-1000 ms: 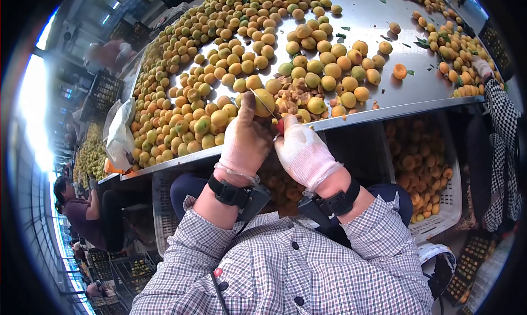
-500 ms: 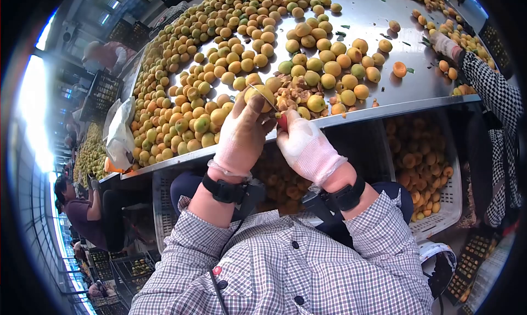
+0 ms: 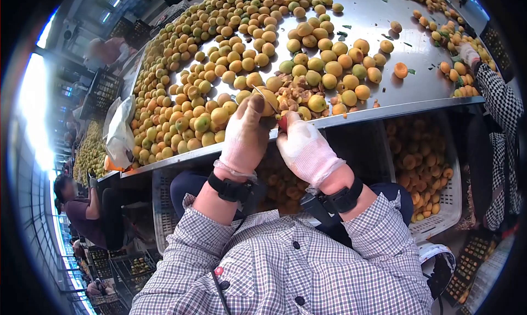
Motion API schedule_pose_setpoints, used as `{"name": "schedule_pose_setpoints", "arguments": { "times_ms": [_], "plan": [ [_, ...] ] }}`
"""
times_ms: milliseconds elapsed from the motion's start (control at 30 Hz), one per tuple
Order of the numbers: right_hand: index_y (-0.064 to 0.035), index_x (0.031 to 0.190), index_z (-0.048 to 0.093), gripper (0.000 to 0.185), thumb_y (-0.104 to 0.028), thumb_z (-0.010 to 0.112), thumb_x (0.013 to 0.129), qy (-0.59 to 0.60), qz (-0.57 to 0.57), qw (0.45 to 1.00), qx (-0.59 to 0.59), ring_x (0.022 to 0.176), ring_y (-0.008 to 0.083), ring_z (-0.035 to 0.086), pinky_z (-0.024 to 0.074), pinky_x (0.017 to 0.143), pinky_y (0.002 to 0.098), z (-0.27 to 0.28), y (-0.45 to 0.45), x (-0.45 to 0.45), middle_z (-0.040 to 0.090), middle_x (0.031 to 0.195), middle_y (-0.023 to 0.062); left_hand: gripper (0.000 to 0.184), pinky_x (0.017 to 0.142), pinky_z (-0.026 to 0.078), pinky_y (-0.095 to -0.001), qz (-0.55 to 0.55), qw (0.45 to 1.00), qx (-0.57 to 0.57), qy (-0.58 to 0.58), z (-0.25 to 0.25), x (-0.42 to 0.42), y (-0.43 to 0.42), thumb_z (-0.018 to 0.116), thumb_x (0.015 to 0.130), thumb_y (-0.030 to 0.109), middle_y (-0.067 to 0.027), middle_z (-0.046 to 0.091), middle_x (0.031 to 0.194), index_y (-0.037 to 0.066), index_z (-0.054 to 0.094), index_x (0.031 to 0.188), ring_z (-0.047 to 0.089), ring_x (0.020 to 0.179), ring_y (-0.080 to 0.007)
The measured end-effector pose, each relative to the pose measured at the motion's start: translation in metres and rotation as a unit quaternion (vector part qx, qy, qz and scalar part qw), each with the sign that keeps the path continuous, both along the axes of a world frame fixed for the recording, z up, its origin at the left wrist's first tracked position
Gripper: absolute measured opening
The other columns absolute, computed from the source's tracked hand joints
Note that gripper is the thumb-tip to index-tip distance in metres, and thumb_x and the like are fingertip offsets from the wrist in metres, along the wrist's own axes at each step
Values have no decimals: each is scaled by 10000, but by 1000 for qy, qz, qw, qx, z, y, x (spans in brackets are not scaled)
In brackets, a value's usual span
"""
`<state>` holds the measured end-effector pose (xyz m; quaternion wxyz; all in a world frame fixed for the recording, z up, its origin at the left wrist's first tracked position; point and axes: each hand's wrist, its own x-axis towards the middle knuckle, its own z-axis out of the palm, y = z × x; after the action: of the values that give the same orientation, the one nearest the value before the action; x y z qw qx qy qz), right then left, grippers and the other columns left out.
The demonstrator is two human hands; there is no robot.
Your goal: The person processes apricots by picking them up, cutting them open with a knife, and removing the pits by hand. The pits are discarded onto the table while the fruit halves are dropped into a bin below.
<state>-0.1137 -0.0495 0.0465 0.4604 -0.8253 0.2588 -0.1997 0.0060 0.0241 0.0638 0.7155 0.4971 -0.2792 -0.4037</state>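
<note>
Above the table's front edge, my gloved left hand (image 3: 245,131) is closed on a yellow-orange fruit (image 3: 268,102), with a stained thumb on its near side. My gloved right hand (image 3: 304,145) grips the red handle of a small knife (image 3: 282,123). The knife's thin blade lies across the fruit. Just beyond sits a pile of brown pits and scraps (image 3: 292,93), with whole fruits around it. Many yellow and green fruits (image 3: 219,115) cover the left side of the metal table (image 3: 409,90).
Below the edge, a white crate (image 3: 453,205) of halved fruit stands at right, and another crate (image 3: 163,205) at left. A co-worker's gloved hand (image 3: 468,54) is among fruits at far right. A white bag (image 3: 119,131) hangs at the table's left corner. Another person (image 3: 82,210) sits at far left.
My hands stay close together around the fruit and knife, with slight shifts of the left hand. The co-worker's hand at right moved up and left, then back towards the fruits.
</note>
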Motion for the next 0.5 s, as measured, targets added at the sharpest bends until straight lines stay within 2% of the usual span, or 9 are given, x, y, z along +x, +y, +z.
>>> {"name": "schedule_pose_setpoints", "arguments": {
  "times_ms": [33, 100, 167, 200, 267, 300, 367, 433, 500],
  "plan": [
    [37, 1073, 518, 240, -147, 547, 922, 9, -5, 1000, -16, 873, 468, 637, 510, 769, 520, -2, 1, 1, 649, 855, 298, 558, 921, 492, -341, 8, 997, -21, 72, -4, 0, -1, 555, 994, 486, -104, 610, 1151, -14, 541, 1242, 606, 1041, -194],
    [34, 1074, 518, 240, -150, 549, 922, 17, 1, 1000, -10, 866, 468, 638, 511, 765, 522, 1, 1, 1, 649, 849, 297, 570, 917, 497, -344, 16, 998, -9, 68, -8, 5, 2, 579, 977, 492, -96, 612, 1146, -15, 545, 1234, 606, 1027, -189],
    [31, 1075, 517, 241, -153, 550, 923, 25, 5, 1000, -5, 858, 467, 640, 512, 761, 525, 3, -1, -1, 649, 844, 296, 592, 905, 506, -341, 7, 999, 37, -14, -1, 5, 7, 589, 967, 507, -96, 618, 1127, -21, 549, 1232, 607, 994, -186],
    [29, 1075, 516, 240, -152, 549, 920, 24, 2, 1000, 2, 858, 469, 640, 513, 761, 526, 4, -1, -1, 650, 844, 296, 592, 905, 506, -341, 7, 999, 37, -14, -1, 5, 6, 589, 967, 507, -96, 618, 1127, -21, 549, 1232, 607, 994, -186],
    [27, 1074, 515, 239, -151, 548, 918, 22, 1, 1000, 9, 857, 471, 641, 514, 762, 527, 6, 0, 1, 650, 845, 296, 607, 910, 506, -335, 29, 991, 63, -116, -1, 6, 4, 599, 957, 520, -86, 618, 1120, -16, 552, 1239, 603, 982, -185],
    [23, 1072, 517, 236, -154, 548, 920, 28, -1, 1000, 0, 855, 466, 644, 516, 759, 524, 7, 0, 1, 652, 841, 292, 607, 910, 506, -335, 30, 991, 62, -116, -1, 7, 3, 599, 957, 520, -86, 618, 1120, -16, 552, 1239, 603, 982, -185],
    [20, 1070, 518, 232, -157, 548, 923, 34, -2, 999, -8, 852, 462, 647, 518, 756, 521, 9, 1, -1, 655, 837, 288, 629, 909, 506, -330, 88, 995, 4, -35, -2, 13, -1, 634, 933, 529, -82, 621, 1119, -10, 554, 1247, 605, 994, -188],
    [8, 1066, 521, 224, -174, 538, 936, 76, 24, 996, -34, 853, 449, 654, 522, 751, 516, 12, 2, -3, 663, 844, 274, 674, 918, 498, -366, 153, 986, 16, 58, -5, 34, -4, 636, 906, 585, -100, 615, 1165, 25, 541, 1267, 599, 1083, -219],
    [1, 1045, 533, 208, -173, 549, 933, 83, 31, 995, -40, 851, 437, 661, 527, 751, 510, 4, 4, -6, 671, 856, 257, 618, 904, 493, -370, 180, 983, 6, 45, 10, 53, -2, 591, 940, 577, -94, 608, 1181, 39, 544, 1242, 589, 1113, -210]
  ]
}}
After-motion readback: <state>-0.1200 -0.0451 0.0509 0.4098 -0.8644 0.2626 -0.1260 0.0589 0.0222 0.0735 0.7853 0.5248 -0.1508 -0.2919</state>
